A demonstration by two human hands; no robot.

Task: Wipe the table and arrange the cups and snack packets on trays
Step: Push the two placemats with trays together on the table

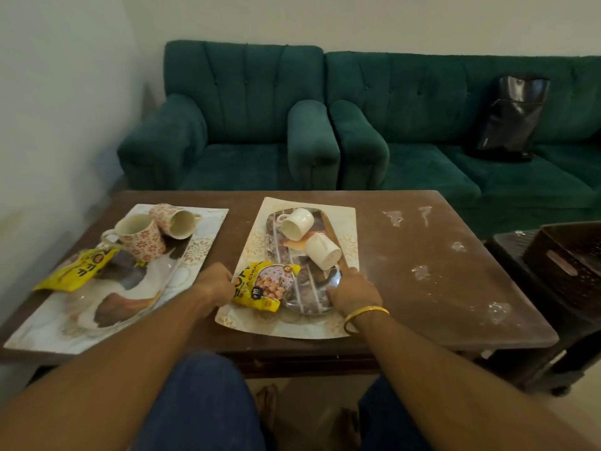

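Two trays lie on the brown table (422, 255). The middle tray (348, 222) carries two white cups on their sides (297, 224) (323, 253) and a yellow snack packet (265, 284). My left hand (214, 283) grips that tray's left edge beside the packet. My right hand (353, 292), with a gold bangle at the wrist, holds its right side near the lower cup. The left tray (42, 330) holds two flower-patterned cups tipped over (141, 237) (174, 221) and a second yellow packet (76, 270).
White smudges (395, 218) spot the table's right half. A green sofa (325, 125) stands behind, with a black bag (510, 115) on its seat. A dark woven basket (566, 265) sits on a low stand at the right.
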